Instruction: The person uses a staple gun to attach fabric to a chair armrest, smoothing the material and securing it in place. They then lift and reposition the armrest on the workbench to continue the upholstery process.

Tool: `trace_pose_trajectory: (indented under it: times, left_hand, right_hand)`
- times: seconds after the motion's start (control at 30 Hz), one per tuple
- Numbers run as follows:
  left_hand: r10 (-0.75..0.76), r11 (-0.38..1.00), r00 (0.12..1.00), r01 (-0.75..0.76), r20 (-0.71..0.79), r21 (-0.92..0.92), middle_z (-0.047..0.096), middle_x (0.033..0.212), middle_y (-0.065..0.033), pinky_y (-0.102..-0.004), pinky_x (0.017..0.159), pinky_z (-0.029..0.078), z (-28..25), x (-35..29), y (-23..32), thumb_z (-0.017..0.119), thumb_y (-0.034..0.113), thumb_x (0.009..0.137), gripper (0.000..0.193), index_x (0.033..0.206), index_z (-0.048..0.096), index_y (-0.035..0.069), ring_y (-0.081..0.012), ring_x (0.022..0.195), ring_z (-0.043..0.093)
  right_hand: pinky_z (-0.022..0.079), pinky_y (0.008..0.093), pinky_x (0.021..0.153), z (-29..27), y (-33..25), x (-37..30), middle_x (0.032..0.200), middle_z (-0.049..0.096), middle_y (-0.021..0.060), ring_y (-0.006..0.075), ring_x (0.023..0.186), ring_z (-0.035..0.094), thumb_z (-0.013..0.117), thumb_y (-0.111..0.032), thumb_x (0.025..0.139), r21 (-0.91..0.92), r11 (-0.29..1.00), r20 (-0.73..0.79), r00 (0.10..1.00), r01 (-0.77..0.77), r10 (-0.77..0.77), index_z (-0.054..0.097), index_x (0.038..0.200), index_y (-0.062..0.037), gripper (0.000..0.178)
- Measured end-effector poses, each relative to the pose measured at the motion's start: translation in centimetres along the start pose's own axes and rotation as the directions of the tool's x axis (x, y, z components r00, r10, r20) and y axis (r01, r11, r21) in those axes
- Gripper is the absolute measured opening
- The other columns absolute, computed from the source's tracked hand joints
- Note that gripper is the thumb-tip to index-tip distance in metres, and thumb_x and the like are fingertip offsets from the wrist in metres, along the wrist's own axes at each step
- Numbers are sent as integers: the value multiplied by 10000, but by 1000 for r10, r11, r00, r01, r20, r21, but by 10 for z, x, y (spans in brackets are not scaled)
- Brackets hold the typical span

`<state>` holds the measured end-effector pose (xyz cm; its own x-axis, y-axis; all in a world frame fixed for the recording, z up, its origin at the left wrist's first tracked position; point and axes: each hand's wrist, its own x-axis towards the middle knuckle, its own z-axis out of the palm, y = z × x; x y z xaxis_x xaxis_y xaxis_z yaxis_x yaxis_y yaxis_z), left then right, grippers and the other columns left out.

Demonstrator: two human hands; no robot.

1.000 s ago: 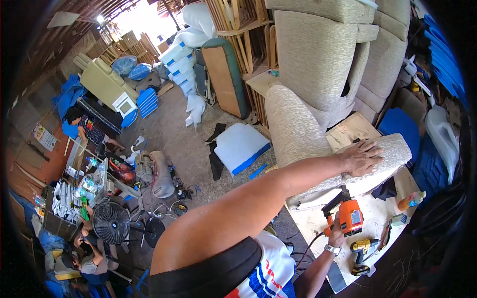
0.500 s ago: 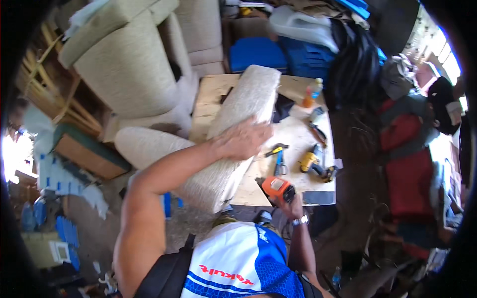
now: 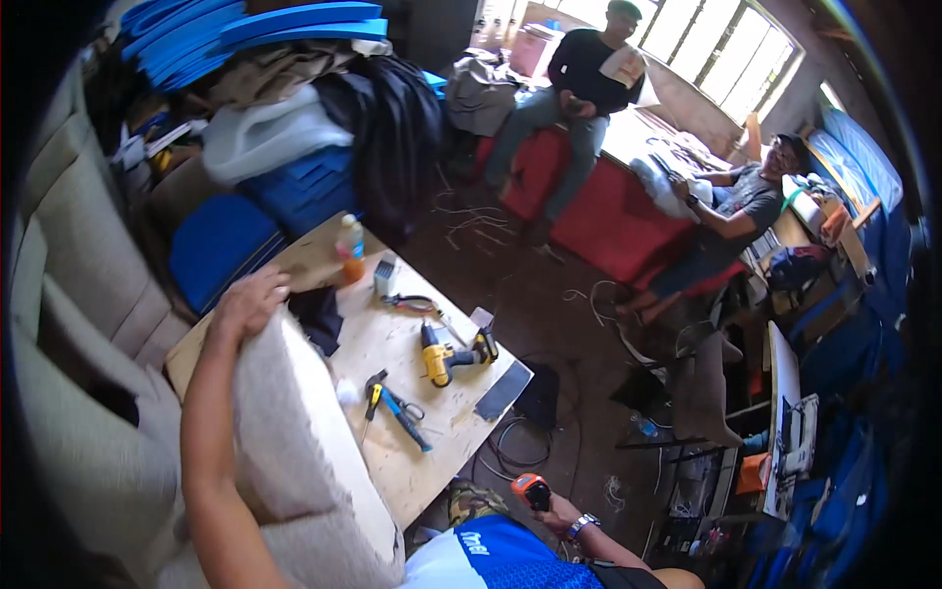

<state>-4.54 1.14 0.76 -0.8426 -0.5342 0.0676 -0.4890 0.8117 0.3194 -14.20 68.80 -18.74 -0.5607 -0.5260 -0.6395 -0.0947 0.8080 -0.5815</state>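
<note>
My left hand (image 3: 253,299) grips the far end of a beige upholstered sofa part (image 3: 285,412), its fingers curled over the edge. The part leans along the left side of a wooden table (image 3: 446,417). Off the table's near corner, my right hand (image 3: 559,514) holds an orange and black power tool (image 3: 531,491) by its grip. On the tabletop lie a yellow and black cordless drill (image 3: 437,355), a hammer (image 3: 377,385), blue-handled scissors (image 3: 404,422) and pliers (image 3: 410,303). A bottle with orange liquid (image 3: 350,250) stands at the far edge.
Beige sofa pieces (image 3: 88,226) stand at the left. Blue foam sheets (image 3: 186,39) and a dark draped cover (image 3: 392,137) are piled behind the table. Two people sit around a red padded piece (image 3: 608,216). A cable (image 3: 505,452) coils on the floor beside the table.
My view has swung to the right, bringing the two seated people into sight. My left hand has moved to the sofa part's far end. The power tool has moved away from the tabletop.
</note>
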Motion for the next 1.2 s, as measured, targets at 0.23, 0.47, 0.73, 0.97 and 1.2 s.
trace_pose_trajectory:
  times: [0.23, 0.47, 0.73, 0.97, 1.2]
  left_hand:
    - [-10, 973, 938, 89, 346, -213, 694, 1059, -230, -446, 946, 463, 2, 44, -50, 427, 299, 967, 413, 1029, 712, 7, -350, 1044, 648]
    - [-384, 922, 728, 331, -568, -200, 700, 1043, -205, -462, 857, 518, 31, 46, -35, 590, 202, 954, 331, 1261, 593, 81, -400, 975, 665]
    - [-389, 908, 890, 326, -237, -263, 738, 1032, -132, -317, 875, 516, -4, -26, 35, 657, 233, 935, 251, 1067, 723, 30, -265, 979, 700]
    - [-506, 772, 860, 417, -67, -479, 747, 1004, -105, -281, 837, 501, -19, -28, 52, 565, 187, 985, 253, 1042, 722, -4, -167, 935, 682]
    - [-425, 868, 834, 266, -352, -419, 740, 1041, -115, -288, 910, 495, -9, -19, 44, 550, 125, 999, 220, 1158, 625, -8, -164, 991, 676]
  right_hand:
    - [512, 403, 836, -14, -109, 141, 1074, 692, 179, 311, 974, 679, 650, -475, 893, -88, 973, 431, 889, 215, -157, 502, 1332, -111, 589]
    - [506, 311, 784, -31, -196, 265, 942, 659, 57, 121, 863, 608, 680, -366, 920, 245, 857, 371, 773, 454, -515, 541, 1314, -77, 508]
    - [499, 532, 850, 54, -215, 308, 1149, 584, 335, 489, 989, 610, 518, -22, 782, -302, 747, 336, 800, 592, -497, 190, 1516, -42, 804]
    - [528, 521, 723, 122, -168, 334, 1082, 627, 296, 437, 799, 649, 630, -154, 829, -441, 819, 210, 930, 366, -302, 138, 1516, 13, 861]
    - [486, 502, 951, 185, -152, 344, 1212, 570, 257, 410, 1213, 505, 633, -262, 850, -582, 592, 322, 827, 557, -461, 289, 1473, 10, 762]
